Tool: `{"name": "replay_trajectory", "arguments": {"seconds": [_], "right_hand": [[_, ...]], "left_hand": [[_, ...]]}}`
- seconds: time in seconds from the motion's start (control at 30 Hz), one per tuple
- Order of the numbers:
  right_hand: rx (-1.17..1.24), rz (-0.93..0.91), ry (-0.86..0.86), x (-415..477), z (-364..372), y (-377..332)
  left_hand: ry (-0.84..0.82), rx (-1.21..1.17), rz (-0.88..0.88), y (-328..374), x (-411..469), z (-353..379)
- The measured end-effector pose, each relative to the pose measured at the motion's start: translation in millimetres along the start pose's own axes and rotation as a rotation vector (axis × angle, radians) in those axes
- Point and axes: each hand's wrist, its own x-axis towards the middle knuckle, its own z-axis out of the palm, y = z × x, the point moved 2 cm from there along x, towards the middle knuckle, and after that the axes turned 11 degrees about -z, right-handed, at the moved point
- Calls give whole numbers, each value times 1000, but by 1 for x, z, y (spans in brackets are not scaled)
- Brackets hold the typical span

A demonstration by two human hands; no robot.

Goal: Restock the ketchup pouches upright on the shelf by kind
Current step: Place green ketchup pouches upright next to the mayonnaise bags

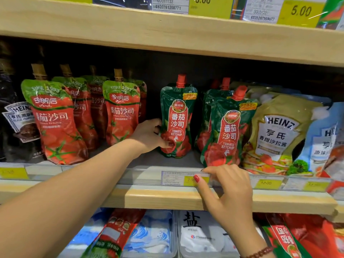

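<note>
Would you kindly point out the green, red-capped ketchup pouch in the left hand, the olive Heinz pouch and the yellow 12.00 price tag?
Green red-capped ketchup pouch (177,123): head view, red oval label.
Olive Heinz pouch (277,135): head view, white label panel.
Yellow 12.00 price tag (265,183): head view, printed digits.

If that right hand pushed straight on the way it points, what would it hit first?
Probably the front green pouch just behind the rail that the right hand pinches, though depth is unclear.

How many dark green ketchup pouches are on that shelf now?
3: the held pouch in the left hand, the front pouch above the right hand, the rear pouch behind it. Others may hide further back.
</note>
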Motion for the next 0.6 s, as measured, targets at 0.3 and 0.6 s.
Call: {"name": "replay_trajectory", "arguments": {"seconds": [0.3, 0.6], "right_hand": [[-9, -15, -7, 0, 0, 0], [41, 24, -87, 8, -11, -2]], "left_hand": [[61, 114, -17, 2, -3, 1], [252, 15, 26, 18, -50, -11]]}}
